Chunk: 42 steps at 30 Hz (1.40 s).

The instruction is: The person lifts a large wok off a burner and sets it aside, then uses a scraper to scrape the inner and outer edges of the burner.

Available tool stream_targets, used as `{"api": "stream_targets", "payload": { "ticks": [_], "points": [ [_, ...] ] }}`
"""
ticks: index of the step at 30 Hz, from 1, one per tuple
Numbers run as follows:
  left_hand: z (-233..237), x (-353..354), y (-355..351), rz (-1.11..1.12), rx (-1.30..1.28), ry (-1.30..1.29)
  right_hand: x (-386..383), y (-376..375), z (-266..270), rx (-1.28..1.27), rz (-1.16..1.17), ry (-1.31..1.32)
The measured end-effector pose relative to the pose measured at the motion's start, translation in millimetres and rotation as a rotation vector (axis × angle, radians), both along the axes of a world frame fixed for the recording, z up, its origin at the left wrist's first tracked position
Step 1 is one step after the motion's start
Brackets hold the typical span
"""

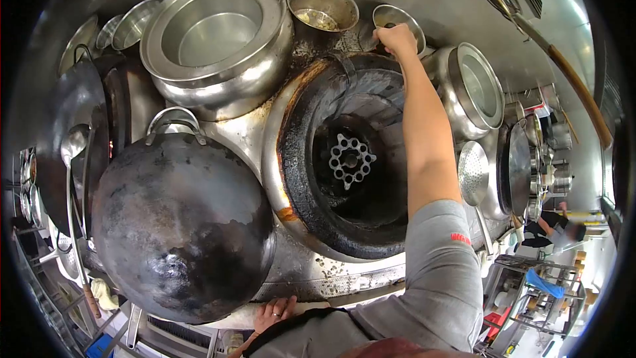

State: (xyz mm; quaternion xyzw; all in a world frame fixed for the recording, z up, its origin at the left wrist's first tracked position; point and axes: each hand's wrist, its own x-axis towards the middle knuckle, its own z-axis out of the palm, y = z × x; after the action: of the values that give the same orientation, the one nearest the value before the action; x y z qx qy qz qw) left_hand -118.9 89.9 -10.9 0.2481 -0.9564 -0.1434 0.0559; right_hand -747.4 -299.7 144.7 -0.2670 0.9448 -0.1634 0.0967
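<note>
My right hand (397,38) reaches over the far side of a wok burner (351,160) and is closed round something dark, mostly hidden by the fingers. Just behind it stands a small metal pot (409,18). My left hand (273,311) rests on the stove's front edge, fingers laid over it and a ring on one. Left of the burner lies a large blackened wok (179,225), bottom up, its loop handle (173,119) pointing to the back. The burner is uncovered, with a holed metal ring at its bottom and no flame visible.
Behind stand a wide steel pot of clear liquid (215,73), a pot with residue (323,12) and another steel pot (472,86). A ladle (76,142) lies left, a perforated skimmer (474,172) right. A long-handled tool (563,73) hangs upper right. Another person (563,232) is far right.
</note>
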Motion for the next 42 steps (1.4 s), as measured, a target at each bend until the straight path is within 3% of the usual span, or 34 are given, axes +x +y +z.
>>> {"api": "stream_targets", "payload": {
  "ticks": [6, 9, 12, 13, 16, 22, 25, 28, 32, 33, 36, 42],
  "points": [
    [-9, 1, 5, -0.007, -0.005, 0.077, 48, 82, 95, -0.329, 0.05, 0.061],
    [-8, 1, 6, -0.009, 0.084, 0.104, 69, 156, 104, -0.584, 0.16, 0.116],
    [-10, -3, 6, -0.017, 0.107, 0.123, 108, 233, 118, -0.405, 0.119, 0.292],
    [-13, -1, 8, -0.026, 0.101, 0.125, 122, 255, 125, -0.369, 0.079, 0.181],
    [-11, -3, 11, -0.058, -0.005, 0.175, 143, 311, 120, -0.404, 0.055, 0.17],
    [-10, 16, 29, -0.06, -0.018, 0.181, 145, 372, 139, -0.652, -0.124, -0.067],
    [-5, 9, 33, 0.001, 0.009, 0.213, 123, 380, 151, -0.875, -0.231, -0.287],
    [-5, -7, 38, 0.134, 0.027, 0.256, 81, 376, 148, -0.912, -0.104, -0.378],
    [3, -41, 53, 0.427, 0.148, 0.221, 37, 346, 141, -0.867, 0.081, -0.062],
    [2, -48, 58, 0.477, 0.097, 0.206, 22, 336, 140, -0.755, 0.09, 0.051],
    [6, -61, 61, 0.478, -0.071, 0.189, -42, 286, 104, -0.709, 0.129, 0.042],
    [4, -63, 64, 0.507, -0.096, 0.163, -91, 210, 88, -0.723, 0.202, 0.205]
  ]
}}
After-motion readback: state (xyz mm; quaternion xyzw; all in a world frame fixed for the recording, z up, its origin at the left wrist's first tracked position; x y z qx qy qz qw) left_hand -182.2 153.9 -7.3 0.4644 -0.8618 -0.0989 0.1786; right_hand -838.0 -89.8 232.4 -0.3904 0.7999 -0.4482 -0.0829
